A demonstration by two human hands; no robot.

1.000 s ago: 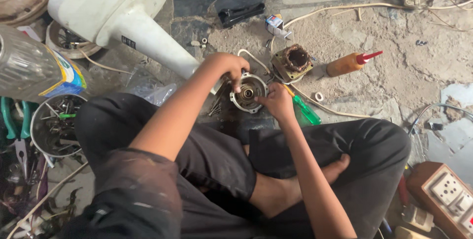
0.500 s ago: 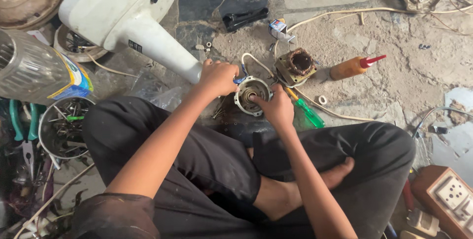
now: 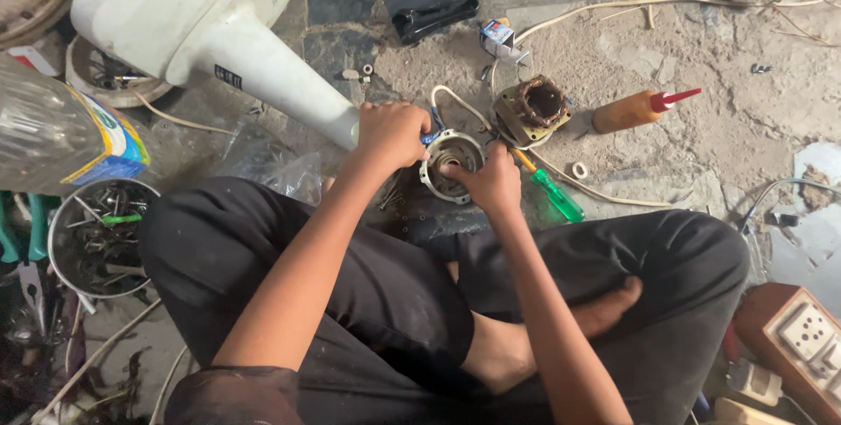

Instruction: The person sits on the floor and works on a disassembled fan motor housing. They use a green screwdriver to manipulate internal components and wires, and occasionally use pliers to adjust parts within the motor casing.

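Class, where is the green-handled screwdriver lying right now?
In the head view, the green-handled screwdriver lies on the floor just right of the right hand, below the copper-wound motor core.

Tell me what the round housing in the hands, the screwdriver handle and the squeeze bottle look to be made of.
Round housing: likely cast metal, dull grey with a matte sheen. Screwdriver handle: translucent green plastic, glossy. Squeeze bottle: soft amber-looking plastic with a red plastic nozzle. The left hand and right hand grip the housing.
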